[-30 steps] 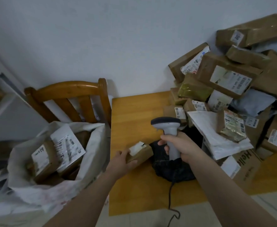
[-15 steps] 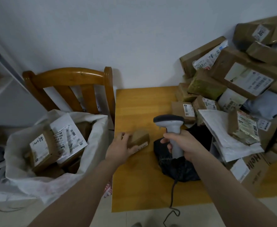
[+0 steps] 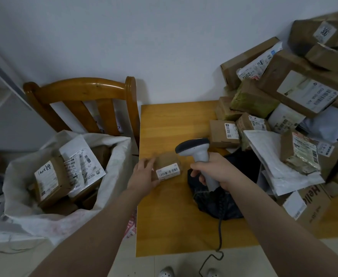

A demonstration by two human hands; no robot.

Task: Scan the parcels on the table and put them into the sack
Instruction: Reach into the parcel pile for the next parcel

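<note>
A white sack [image 3: 50, 222], part-filled with parcels, stands left of the table [image 3: 174, 216]. The left hand [image 3: 144, 174] grips one end of a small cardboard parcel [image 3: 169, 164] at the table's left side, barcode label showing. It looks light and stiff, easily pinched across its short sides. The right hand [image 3: 218, 172] wraps the scanner [image 3: 199, 154] handle.

Wooden chair [image 3: 78, 92] before white wall [image 3: 144, 37]
</note>
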